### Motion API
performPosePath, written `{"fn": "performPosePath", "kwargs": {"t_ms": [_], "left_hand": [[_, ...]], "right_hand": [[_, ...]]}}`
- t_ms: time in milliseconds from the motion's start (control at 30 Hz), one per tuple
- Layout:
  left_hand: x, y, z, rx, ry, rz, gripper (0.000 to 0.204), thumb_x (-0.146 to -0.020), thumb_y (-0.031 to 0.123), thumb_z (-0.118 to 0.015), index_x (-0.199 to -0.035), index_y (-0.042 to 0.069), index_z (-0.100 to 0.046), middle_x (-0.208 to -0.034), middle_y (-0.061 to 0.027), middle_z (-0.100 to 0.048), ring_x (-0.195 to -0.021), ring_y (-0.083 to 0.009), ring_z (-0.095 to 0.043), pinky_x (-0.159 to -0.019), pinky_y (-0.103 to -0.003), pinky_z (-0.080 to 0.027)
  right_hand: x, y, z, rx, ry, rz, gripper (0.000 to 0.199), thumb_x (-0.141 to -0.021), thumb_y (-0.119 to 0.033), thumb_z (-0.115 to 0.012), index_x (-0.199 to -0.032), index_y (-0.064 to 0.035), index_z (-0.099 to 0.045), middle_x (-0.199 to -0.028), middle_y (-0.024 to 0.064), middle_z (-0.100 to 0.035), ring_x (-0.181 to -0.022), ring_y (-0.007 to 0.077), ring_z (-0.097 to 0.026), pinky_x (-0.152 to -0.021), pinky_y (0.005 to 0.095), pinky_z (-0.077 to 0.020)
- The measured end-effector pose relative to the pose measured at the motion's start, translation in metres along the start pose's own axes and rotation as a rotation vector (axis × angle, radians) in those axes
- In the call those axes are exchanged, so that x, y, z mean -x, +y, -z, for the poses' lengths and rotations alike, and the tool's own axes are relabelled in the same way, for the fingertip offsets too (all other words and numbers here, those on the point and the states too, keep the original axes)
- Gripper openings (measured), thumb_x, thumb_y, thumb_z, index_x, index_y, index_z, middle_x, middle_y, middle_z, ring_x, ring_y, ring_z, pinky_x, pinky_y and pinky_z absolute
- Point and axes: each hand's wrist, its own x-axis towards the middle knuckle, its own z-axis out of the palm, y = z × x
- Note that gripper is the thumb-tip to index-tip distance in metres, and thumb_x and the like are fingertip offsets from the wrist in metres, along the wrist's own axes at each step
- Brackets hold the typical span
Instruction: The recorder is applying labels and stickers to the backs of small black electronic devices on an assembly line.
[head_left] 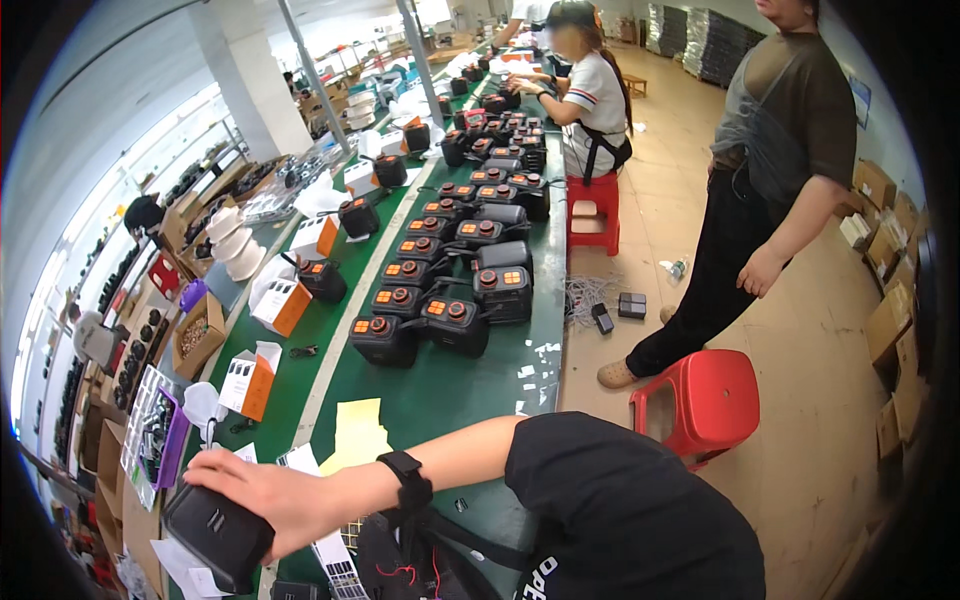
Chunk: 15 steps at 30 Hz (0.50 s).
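My right hand (275,500) reaches across to the lower left, its fingers wrapped over a black box-shaped device (212,540) with rounded edges. A black band (408,480) circles the wrist. The device is above the near left edge of the green worktable (470,400). Beside it lie sheets with printed labels (338,565) and a yellow paper (357,432). A small orange and white carton (248,382) stands open beyond my hand. My left hand is not in view.
Rows of black devices with orange buttons (455,318) fill the table's middle. More cartons (283,303) line a green belt. On the right are a red stool (700,405) and a standing person (780,150); farther off, a seated person (595,100) works. A purple tray (165,440) holds small parts.
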Motion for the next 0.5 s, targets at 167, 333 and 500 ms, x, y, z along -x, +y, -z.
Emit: {"fn": "performPosePath", "kwargs": {"t_ms": [167, 333, 500], "left_hand": [[0.002, -0.009, -0.022, -0.064, -0.071, 0.096, 0.053, -0.09, 0.037, -0.048, -0.125, -0.001, -0.041, -0.116, -0.0193, -0.05, -0.107, -0.0297, -0.05, -0.085, -0.037, -0.044], [-0.01, -0.06, -0.1, 0.033, -0.303, 0.208, 0.054, -0.09, 0.038, -0.048, -0.127, 0.0, -0.04, -0.117, -0.0192, -0.05, -0.108, -0.0298, -0.049, -0.086, -0.038, -0.044], [-0.009, -0.099, -0.178, 0.118, -0.526, 0.317, 0.054, -0.09, 0.039, -0.047, -0.128, 0.001, -0.039, -0.119, -0.0192, -0.049, -0.11, -0.0299, -0.049, -0.086, -0.038, -0.045]], "right_hand": [[0.003, -0.049, 0.013, 0.001, -0.054, 0.144, 0.102, -0.045, -0.01, -0.079, -0.131, 0.0031, -0.024, -0.129, 0.0213, -0.027, -0.118, 0.0403, -0.036, -0.093, 0.0379, -0.0393], [0.01, -0.085, 0.001, 0.085, -0.137, 0.423, 0.054, -0.093, -0.031, -0.043, -0.128, 0.0087, -0.036, -0.126, 0.0252, -0.04, -0.11, 0.0404, -0.045, -0.091, 0.0428, -0.0394], [0.015, -0.099, -0.017, 0.081, -0.086, 0.514, 0.037, -0.094, -0.018, -0.036, -0.12, 0.0084, -0.043, -0.118, 0.0259, -0.043, -0.102, 0.0435, -0.047, -0.081, 0.048, -0.0437]]}}
